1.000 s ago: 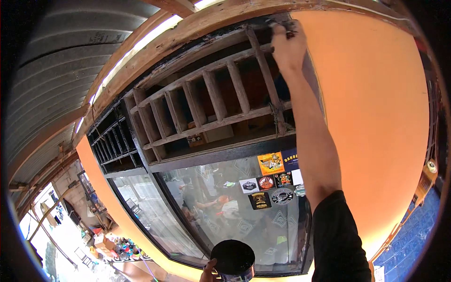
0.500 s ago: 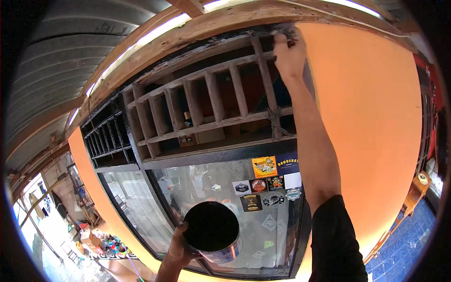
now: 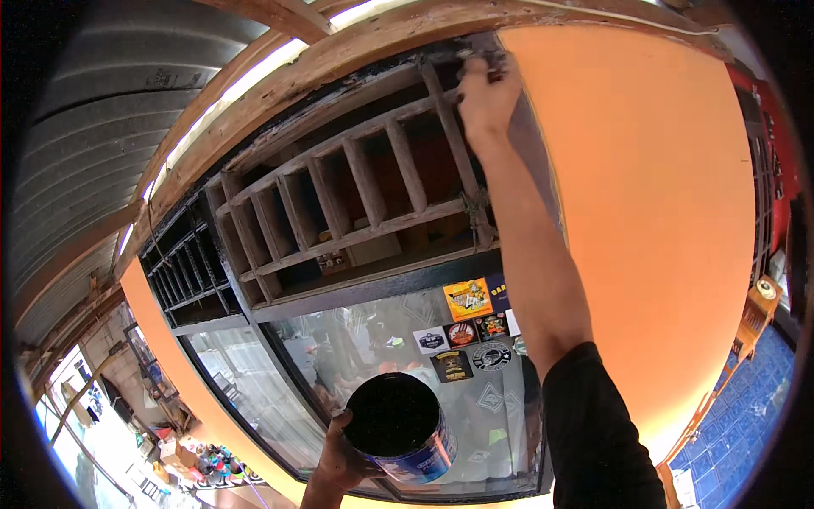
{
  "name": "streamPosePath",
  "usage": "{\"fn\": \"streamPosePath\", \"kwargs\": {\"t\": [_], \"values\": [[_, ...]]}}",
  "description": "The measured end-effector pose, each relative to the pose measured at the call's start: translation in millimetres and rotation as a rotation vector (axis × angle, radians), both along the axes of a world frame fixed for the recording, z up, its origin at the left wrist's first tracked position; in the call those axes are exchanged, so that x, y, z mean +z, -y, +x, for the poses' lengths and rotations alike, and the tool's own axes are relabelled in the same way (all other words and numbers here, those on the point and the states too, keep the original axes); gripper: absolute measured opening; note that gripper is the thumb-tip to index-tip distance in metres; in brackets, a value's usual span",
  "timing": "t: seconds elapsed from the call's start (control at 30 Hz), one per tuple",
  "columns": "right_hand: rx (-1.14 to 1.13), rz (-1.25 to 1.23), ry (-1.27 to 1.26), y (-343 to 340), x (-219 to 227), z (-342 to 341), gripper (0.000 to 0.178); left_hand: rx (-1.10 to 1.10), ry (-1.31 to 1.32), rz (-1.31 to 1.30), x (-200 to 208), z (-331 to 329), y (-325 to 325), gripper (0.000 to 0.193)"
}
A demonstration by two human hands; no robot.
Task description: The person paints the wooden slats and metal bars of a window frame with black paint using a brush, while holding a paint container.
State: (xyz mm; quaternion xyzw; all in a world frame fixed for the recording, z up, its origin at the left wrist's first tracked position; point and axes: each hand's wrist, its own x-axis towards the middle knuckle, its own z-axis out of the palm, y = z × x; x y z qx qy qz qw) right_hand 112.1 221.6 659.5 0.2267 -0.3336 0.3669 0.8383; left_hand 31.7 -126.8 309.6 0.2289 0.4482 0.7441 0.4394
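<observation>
Low in front of the window, my left hand (image 3: 341,456) grips a paint can (image 3: 421,461) by its side, the thumb at the rim. Black paint (image 3: 393,414) shows inside the can, which has a blue printed label. My right arm reaches up to the far top right corner of the wooden window frame (image 3: 373,78), where black covers parts of the top rail. There my right hand (image 3: 490,100) is closed, its fingers curled against the wood; what they hold is hidden. Below the rail, the wooden grille (image 3: 363,182) has bare, greyish-brown slats.
An orange wall (image 3: 644,204) adjoins the frame on the right. Several stickers (image 3: 468,299) cover part of the glass pane (image 3: 339,339). A black-painted grille (image 3: 191,271) is at left. Overhead runs a wooden beam (image 3: 254,127) under corrugated roofing (image 3: 127,110). Blue floor tiles (image 3: 733,433) lie at lower right.
The view has shifted, so the window sits further left. My right hand remains at the frame's top right corner with a slightly altered finger pose. The can stays in my left hand.
</observation>
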Motion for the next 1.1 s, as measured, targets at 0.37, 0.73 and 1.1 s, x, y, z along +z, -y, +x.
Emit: {"fn": "streamPosePath", "kwargs": {"t": [0.37, 0.73, 1.1], "values": [[-0.126, -0.062, 0.043, 22.8, 8.4, -24.1, 0.017, 0.023, 0.078, 0.065, -7.8, -5.1, 1.4, 0.075], [-0.215, -0.237, -0.244, 13.5, 13.2, -18.8, 0.010, 0.050, 0.062, 0.067, -15.4, -7.3, 3.1, 0.075], [-0.121, -0.296, -0.240, 12.5, 14.5, -6.9, 0.017, 0.086, 0.029, 0.003, -12.8, 1.9, -3.2, 0.074]]}}
